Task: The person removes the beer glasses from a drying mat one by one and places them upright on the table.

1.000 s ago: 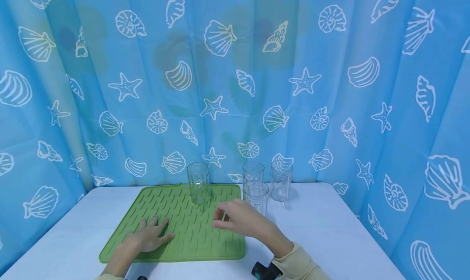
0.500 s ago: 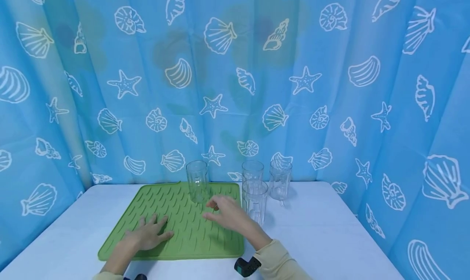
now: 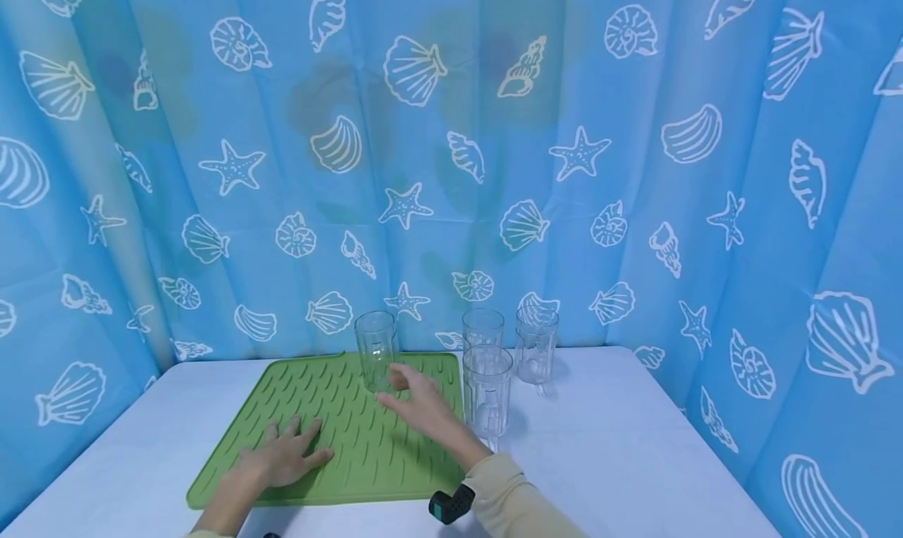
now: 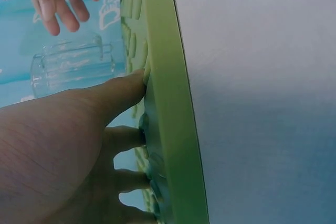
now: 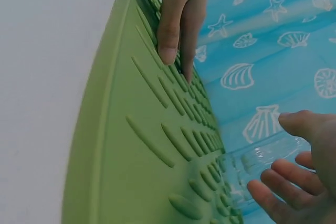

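Note:
A green ridged silicone drying mat (image 3: 353,459) lies on the table. My left hand (image 3: 285,456) rests on its left front part with fingers spread; in the left wrist view, the thumb and fingertips touch the ridges near the mat's edge. A clear drinking glass (image 3: 375,346) stands upright toward the back of the mat. In front of this glass, to its right, is my right hand (image 3: 422,403), thumb and fingers parted with nothing between them. The left wrist view shows a space between the glass (image 4: 73,66) and the right hand's fingers.
Right of the mat, three more clear glasses stand upright on the white tabletop: a near one (image 3: 488,401), one behind it (image 3: 483,324), and one further right (image 3: 538,350). A blue shell-patterned curtain (image 3: 451,169) hangs behind the table and along its sides.
My right hand has moved left and slightly back over the mat, toward the glass there, and its fingers have spread from a closer curl. My left hand has stayed in place.

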### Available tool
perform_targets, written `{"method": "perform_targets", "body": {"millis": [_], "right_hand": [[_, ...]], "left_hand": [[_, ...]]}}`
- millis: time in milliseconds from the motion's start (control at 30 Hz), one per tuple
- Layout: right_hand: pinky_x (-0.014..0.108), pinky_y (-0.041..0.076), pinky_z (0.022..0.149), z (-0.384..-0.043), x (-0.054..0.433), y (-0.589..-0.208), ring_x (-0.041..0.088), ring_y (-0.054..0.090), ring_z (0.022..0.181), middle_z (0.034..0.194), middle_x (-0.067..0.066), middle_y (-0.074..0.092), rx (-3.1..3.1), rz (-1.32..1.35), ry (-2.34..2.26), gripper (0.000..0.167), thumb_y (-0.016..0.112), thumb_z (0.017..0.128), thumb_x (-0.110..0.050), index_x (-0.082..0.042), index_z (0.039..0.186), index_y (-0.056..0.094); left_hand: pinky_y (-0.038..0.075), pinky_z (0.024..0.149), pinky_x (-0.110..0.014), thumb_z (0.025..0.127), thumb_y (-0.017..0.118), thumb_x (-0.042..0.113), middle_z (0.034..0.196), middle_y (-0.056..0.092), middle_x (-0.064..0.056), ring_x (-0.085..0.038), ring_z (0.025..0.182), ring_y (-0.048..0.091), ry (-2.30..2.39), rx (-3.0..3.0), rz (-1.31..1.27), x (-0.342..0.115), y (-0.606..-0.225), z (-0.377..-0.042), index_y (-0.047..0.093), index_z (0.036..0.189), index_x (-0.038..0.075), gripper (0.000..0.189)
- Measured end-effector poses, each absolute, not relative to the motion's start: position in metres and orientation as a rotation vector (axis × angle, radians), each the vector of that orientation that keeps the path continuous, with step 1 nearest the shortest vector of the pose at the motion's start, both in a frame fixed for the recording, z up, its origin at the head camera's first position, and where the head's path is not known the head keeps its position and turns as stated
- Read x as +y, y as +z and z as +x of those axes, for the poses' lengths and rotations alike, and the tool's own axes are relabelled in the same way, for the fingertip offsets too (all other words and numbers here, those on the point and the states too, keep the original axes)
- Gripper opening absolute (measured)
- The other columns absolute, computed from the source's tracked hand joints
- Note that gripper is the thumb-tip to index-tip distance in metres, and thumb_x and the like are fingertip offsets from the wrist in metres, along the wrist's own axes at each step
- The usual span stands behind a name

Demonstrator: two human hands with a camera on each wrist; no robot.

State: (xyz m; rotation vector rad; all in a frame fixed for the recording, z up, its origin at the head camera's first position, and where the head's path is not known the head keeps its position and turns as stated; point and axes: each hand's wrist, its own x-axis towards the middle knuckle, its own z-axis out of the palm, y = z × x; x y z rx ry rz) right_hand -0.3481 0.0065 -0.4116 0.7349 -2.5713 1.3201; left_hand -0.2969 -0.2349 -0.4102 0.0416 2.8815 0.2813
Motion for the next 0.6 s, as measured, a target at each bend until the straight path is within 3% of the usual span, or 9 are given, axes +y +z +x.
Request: {"method": "perform_targets", "body": {"millis": [400, 600], "right_hand": [[0.048, 0.048, 0.105, -0.357, -0.003, -0.417, 0.038, 0.057, 0.125, 0.147, 0.011, 0.052, -2.571, 0.691, 1.542, 0.072, 0.068, 0.093, -0.034, -0.013, 0.153, 0.034], [0.047, 0.050, 0.104, -0.359, -0.009, -0.419, 0.034, 0.057, 0.126, 0.139, 0.016, 0.057, -2.545, 0.710, 1.588, 0.067, 0.068, 0.093, -0.023, -0.010, 0.150, 0.037]], "left_hand": [[0.017, 0.094, -0.089, 0.093, 0.045, 0.067, 0.156, 0.022, -0.033, -0.064, 0.140, 0.009, 0.288, 2.884, 0.042, -0.232, -0.410, -0.299, 0.034, 0.152, 0.009, 0.083], [0.017, 0.094, -0.089, 0.093, 0.045, 0.067, 0.156, 0.022, -0.033, -0.064, 0.140, 0.010, 0.285, 2.887, 0.037, -0.234, -0.412, -0.299, 0.034, 0.152, 0.009, 0.084]]}}
